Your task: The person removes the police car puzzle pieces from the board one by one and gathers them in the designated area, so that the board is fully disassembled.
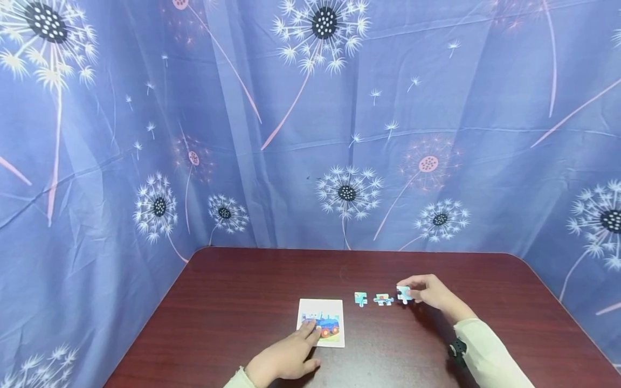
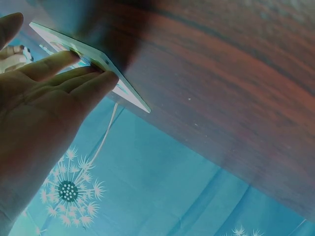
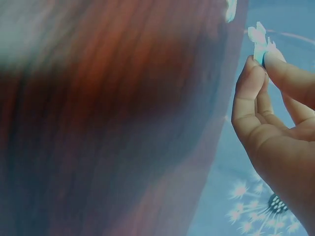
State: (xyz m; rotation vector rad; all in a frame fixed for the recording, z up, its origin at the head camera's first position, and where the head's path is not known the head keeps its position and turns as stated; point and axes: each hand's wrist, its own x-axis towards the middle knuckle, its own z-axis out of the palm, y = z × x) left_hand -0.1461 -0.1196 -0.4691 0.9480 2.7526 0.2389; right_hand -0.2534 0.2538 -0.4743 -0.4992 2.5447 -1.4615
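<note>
Here's the right grip (image 1: 433, 291) pinching a jigsaw piece (image 1: 404, 293), just right of the middle piece (image 1: 383, 299) and leftmost piece (image 1: 360, 298) on the counter (image 1: 242, 291), while the left grip (image 1: 289, 355), fingers straight, rests on the tractor card (image 1: 328, 325). The step looks like setting down or lifting that piece, can't tell which, and the next move seems to call for a steady pinch and a gentle touch.
</note>
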